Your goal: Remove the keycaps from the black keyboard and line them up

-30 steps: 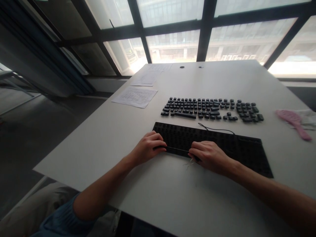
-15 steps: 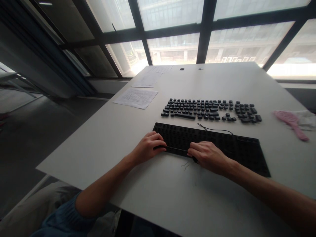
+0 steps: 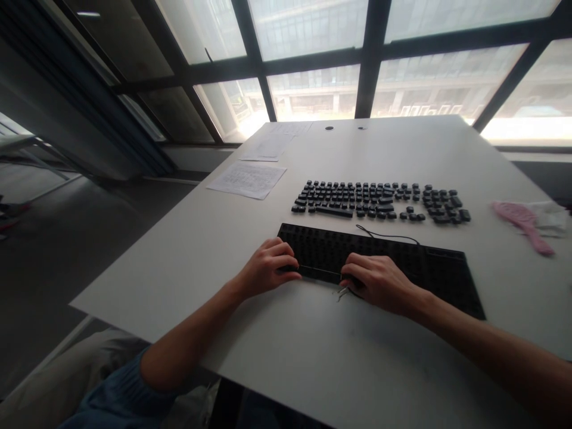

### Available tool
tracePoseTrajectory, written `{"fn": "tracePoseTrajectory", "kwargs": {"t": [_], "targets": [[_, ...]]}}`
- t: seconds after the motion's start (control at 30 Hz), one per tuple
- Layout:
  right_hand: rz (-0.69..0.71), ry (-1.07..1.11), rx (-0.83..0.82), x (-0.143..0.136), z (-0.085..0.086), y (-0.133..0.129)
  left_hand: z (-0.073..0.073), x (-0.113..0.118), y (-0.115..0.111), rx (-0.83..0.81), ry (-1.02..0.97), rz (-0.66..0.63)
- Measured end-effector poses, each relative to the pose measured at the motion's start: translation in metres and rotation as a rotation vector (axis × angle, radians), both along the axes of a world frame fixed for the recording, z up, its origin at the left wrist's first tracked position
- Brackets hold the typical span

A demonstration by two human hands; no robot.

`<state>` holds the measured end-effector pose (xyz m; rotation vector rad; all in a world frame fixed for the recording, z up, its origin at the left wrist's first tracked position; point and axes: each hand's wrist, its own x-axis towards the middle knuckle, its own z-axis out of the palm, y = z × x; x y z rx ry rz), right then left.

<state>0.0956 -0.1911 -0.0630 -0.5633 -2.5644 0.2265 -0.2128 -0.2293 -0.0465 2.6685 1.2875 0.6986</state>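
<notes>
A black keyboard (image 3: 322,244) with its keycaps off lies on the white table, its cable curling behind it. My left hand (image 3: 270,265) is closed at its front left corner, the fingers curled over the edge and the thumb in front. Farther right along the front edge, my right hand (image 3: 375,277) is curled, with its fingertips touching the keyboard. Thin metal wire prongs of a keycap puller (image 3: 342,292) stick out below those fingers; the rest of the tool is mostly hidden in the palm. Behind the keyboard, loose black keycaps (image 3: 335,211) are laid out in keyboard order.
Written paper sheets (image 3: 248,180) lie along the table's left side. A pink hairbrush (image 3: 522,220) rests at the right, beside a crumpled white wrapper (image 3: 552,219). The white table (image 3: 286,345) reaches back to large windows.
The view has shifted slightly. The puller's wire prongs, blurred before, now show more clearly under my right hand. Both hands stay at the keyboard's front edge.
</notes>
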Motion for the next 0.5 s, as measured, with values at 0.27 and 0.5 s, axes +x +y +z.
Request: {"fn": "tracePoseTrajectory", "kwargs": {"t": [0.27,0.5], "targets": [[0.106,-0.036,-0.030,0.0025,0.0038,0.0008,-0.0026,-0.0019,0.0009,0.014,0.025,-0.064],[0.107,-0.087,0.015,0.0013,0.0041,-0.0035,0.0008,-0.0028,0.0004,0.066,0.034,-0.104]]}}
